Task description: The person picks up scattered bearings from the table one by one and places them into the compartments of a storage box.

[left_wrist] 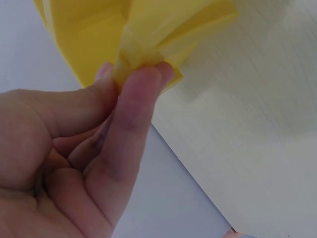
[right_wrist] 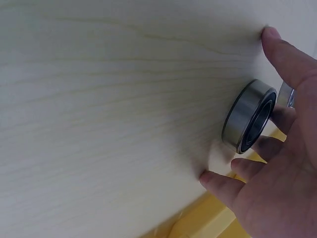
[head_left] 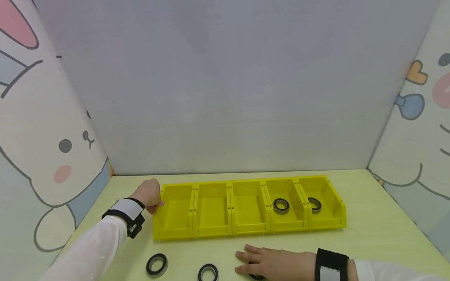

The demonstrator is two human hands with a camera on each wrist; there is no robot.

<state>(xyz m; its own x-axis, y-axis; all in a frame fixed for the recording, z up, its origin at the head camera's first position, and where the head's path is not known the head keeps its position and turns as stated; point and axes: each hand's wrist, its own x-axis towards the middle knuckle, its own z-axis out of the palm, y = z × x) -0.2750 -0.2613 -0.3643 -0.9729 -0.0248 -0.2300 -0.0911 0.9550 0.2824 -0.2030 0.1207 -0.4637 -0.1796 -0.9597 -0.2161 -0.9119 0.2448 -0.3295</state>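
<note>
A row of joined yellow storage bins stands on the table. My left hand pinches the wall at the row's left end between thumb and fingers, close up in the left wrist view. My right hand is spread over a ball bearing, its fingertips on the table around it; the hand mostly hides that bearing in the head view. Two more bearings lie in front of the bins, one at the left and another bearing nearer the middle.
The fourth bin from the left holds a bearing, and the rightmost bin holds another bearing. A grey back wall and cartoon-printed side panels enclose the pale wooden table.
</note>
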